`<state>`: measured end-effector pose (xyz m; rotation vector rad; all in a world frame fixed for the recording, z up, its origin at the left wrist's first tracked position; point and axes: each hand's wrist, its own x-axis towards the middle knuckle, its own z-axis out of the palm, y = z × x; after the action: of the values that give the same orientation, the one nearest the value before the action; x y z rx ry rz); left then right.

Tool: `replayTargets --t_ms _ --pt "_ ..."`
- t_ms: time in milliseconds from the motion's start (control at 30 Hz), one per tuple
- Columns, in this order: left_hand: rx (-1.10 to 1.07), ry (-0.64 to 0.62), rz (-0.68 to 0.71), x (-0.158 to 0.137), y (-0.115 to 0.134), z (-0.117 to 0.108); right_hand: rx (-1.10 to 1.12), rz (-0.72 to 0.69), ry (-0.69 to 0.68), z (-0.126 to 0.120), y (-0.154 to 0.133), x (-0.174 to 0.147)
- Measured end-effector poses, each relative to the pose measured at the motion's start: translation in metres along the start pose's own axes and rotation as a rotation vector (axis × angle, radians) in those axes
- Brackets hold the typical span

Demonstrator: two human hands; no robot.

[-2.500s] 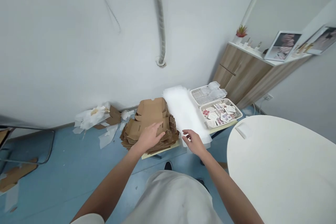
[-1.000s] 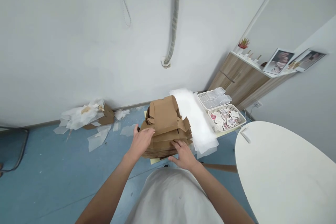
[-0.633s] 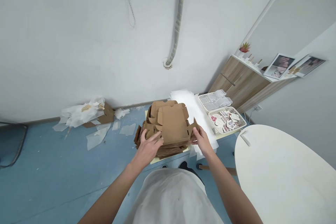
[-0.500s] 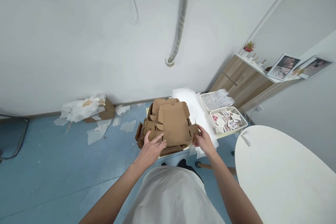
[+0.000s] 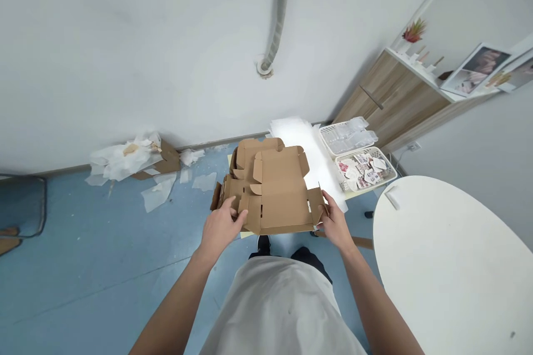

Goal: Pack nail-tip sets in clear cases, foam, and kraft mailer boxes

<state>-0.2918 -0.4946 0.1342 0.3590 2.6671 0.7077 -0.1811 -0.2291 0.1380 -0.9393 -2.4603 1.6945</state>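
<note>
An unfolded cardboard box [image 5: 285, 205] with raised side flaps lies in front of me, over a stack of flat cardboard boxes [image 5: 239, 186]. My left hand [image 5: 221, 228] is at its left side flap, thumb and fingers closed on the flap's edge. On the opposite side, my right hand [image 5: 334, 223] pinches the right side flap, which stands partly up. The box's lid panel spreads toward the wall, with small ears at its corners. Fingertips under the cardboard are partly hidden.
White sheets [image 5: 293, 130] lie right of the stack, beside a basket of clear packets [image 5: 347, 136] and a basket of printed cards [image 5: 364, 172]. A round white table [image 5: 449, 255] stands at right, a wooden cabinet [image 5: 395, 86] behind. Scrap wrapping [image 5: 125, 158] lies on the floor left.
The top box has come toward me and spread wider, its front edge now past the stack. My right hand has moved slightly right with its flap; my left hand has shifted left.
</note>
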Motion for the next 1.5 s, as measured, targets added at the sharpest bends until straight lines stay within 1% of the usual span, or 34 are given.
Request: replayTargets --t_ms 67,133,233,300,400,467,533,633,700,800,867,900,967,1067,1133,1200,1267,1333,1500 --pt "0.065 -0.017 0.030 0.007 0.010 -0.001 0.004 -0.023 0.016 -0.003 0.003 -0.005" --pt "0.116 -0.006 0.066 0.013 0.022 -0.003 0.000 -0.061 0.052 -0.009 0.008 -0.011" --pt "0.130 0.020 0.136 0.019 0.046 -0.005 -0.032 -0.115 0.166 -0.028 0.022 -0.025" --pt "0.121 0.014 0.219 0.021 0.070 -0.001 -0.047 -0.113 0.256 -0.045 0.037 -0.038" --pt "0.116 -0.020 0.398 0.019 0.116 0.013 0.009 -0.079 0.381 -0.075 0.059 -0.061" --pt "0.112 -0.051 0.528 0.014 0.150 0.030 0.109 -0.063 0.449 -0.095 0.073 -0.080" --pt "0.114 -0.086 0.651 0.005 0.185 0.051 0.199 -0.051 0.515 -0.116 0.086 -0.100" --pt "0.127 -0.133 0.810 -0.012 0.232 0.090 0.246 -0.034 0.626 -0.146 0.108 -0.130" --pt "0.127 -0.174 0.899 -0.024 0.260 0.118 0.245 -0.029 0.710 -0.164 0.128 -0.148" --pt "0.108 -0.245 0.996 -0.041 0.296 0.161 0.194 -0.012 0.875 -0.188 0.166 -0.173" --pt "0.096 -0.295 1.027 -0.051 0.315 0.189 0.147 0.037 0.960 -0.201 0.192 -0.189" --pt "0.092 -0.327 1.035 -0.055 0.323 0.203 0.130 0.076 0.981 -0.206 0.204 -0.196" --pt "0.092 -0.397 1.042 -0.062 0.338 0.230 0.119 0.163 0.986 -0.214 0.226 -0.210" --pt "0.091 -0.490 1.035 -0.070 0.353 0.269 0.123 0.325 0.936 -0.220 0.254 -0.227" --pt "0.101 -0.541 1.014 -0.073 0.359 0.292 0.132 0.422 0.898 -0.220 0.270 -0.235" --pt "0.124 -0.587 0.992 -0.074 0.363 0.310 0.175 0.474 0.876 -0.217 0.284 -0.239" --pt "0.151 -0.627 0.984 -0.072 0.364 0.323 0.249 0.498 0.866 -0.212 0.295 -0.239" --pt "0.167 -0.656 0.981 -0.067 0.366 0.331 0.300 0.512 0.867 -0.209 0.302 -0.236" --pt "0.140 -0.706 0.964 -0.048 0.372 0.345 0.320 0.481 0.937 -0.211 0.301 -0.222"
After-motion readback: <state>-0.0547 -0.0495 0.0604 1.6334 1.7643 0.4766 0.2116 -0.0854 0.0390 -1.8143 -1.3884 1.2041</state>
